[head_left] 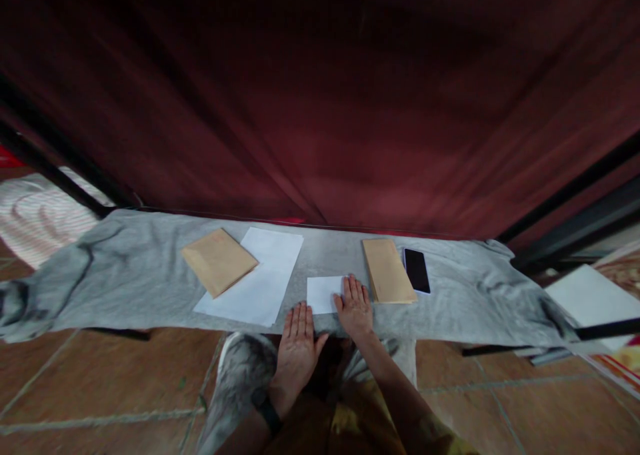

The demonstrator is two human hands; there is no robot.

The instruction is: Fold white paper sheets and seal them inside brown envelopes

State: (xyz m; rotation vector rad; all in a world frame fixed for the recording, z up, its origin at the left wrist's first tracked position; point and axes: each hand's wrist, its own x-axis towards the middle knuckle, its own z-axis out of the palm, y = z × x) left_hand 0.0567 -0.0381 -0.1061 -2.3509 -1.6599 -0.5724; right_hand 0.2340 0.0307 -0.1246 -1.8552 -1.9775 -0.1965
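Observation:
A low surface under a grey cloth [140, 275] carries papers. My left hand [297, 347] lies flat and open at the cloth's front edge, fingers together, just below a small folded white paper [323, 293]. My right hand [355, 305] rests flat and open on that paper's right edge. A brown envelope [387, 269] lies right of my right hand, with a black phone [417, 270] beside it. Further left, another brown envelope [219, 261] lies on a large white sheet [260, 281].
A dark red curtain [320, 108] hangs behind the surface. Black metal bars [575, 191] stand at both sides. A white sheet [593, 301] lies at the far right. The tiled floor [100, 388] is in front, and a striped cloth [35, 215] lies at left.

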